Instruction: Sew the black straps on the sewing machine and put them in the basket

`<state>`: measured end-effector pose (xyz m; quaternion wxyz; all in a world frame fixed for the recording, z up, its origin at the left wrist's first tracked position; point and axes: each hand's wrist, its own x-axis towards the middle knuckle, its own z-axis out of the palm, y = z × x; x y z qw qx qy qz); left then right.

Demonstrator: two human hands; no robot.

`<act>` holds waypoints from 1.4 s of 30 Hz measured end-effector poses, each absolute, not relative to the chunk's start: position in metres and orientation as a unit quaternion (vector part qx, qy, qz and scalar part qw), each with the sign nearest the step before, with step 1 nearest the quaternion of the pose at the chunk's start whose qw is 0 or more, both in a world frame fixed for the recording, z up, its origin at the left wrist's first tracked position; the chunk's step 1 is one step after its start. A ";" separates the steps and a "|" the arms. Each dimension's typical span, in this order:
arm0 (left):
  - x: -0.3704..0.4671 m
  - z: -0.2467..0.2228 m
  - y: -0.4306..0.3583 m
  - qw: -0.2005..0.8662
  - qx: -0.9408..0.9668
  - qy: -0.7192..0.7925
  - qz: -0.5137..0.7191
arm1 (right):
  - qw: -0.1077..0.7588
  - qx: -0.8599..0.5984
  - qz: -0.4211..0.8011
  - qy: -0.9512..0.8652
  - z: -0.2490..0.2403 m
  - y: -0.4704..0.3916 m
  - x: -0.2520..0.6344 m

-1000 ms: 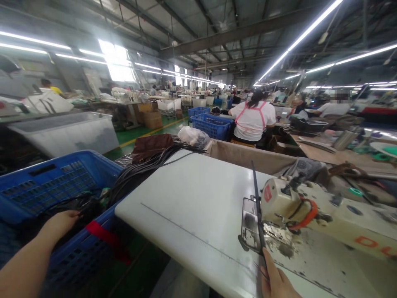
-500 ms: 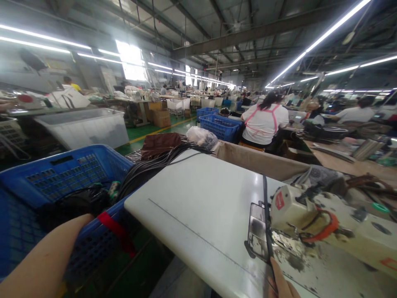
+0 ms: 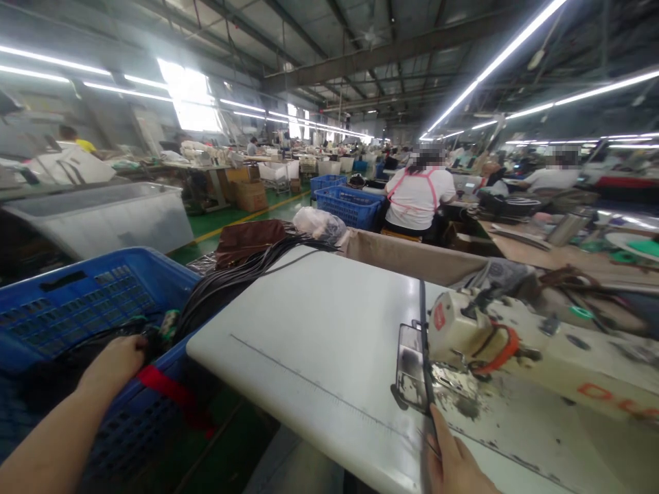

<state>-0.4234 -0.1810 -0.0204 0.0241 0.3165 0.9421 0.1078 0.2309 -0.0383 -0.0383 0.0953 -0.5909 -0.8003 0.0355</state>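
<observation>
My left hand (image 3: pixel 116 360) is over the blue basket (image 3: pixel 169 274) at the left, its fingers curled at black plastic (image 3: pixel 66 360); what they hold is too small to make out. At the lower right, my right hand (image 3: pixel 453 453) grips the near end of a thin black strip (image 3: pixel 425 343). This strip runs away from me across the white table (image 3: pixel 319 322), beside the head of the sewing machine (image 3: pixel 463 329) and over the metal plate (image 3: pixel 410 363).
A bundle of black strips (image 3: pixel 237 271) lies between basket and table. Brown material (image 3: pixel 250 240) and a cloth-lined bin (image 3: pixel 412 257) stand beyond. A person (image 3: pixel 417 195) sits farther back. A red ribbon (image 3: pixel 165 385) hangs from the basket.
The view has shifted right. My left hand, hidden inside the basket before, now shows above its near side with bent fingers. More of my right hand is visible, still on the strip.
</observation>
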 end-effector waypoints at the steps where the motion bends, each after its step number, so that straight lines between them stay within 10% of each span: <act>1: -0.421 -0.022 -0.174 -0.012 0.330 0.936 0.119 | 0.083 -0.602 0.024 -0.794 -0.035 -0.042 0.226; 7: -0.340 -0.034 -0.103 -0.186 0.540 0.781 0.253 | 0.004 -0.657 0.016 -0.753 -0.008 -0.056 0.201; 21: 0.023 -0.045 -0.012 0.021 0.852 0.465 0.242 | 0.049 -0.673 0.068 -0.735 -0.007 -0.062 0.205; 31: 0.045 -0.049 -0.022 -0.023 0.866 0.430 0.255 | 0.302 -0.650 0.203 -0.667 -0.014 -0.064 0.226; 42: 0.047 -0.050 -0.023 -0.049 0.865 0.442 0.234 | 0.371 -0.619 0.294 -0.626 -0.011 -0.060 0.228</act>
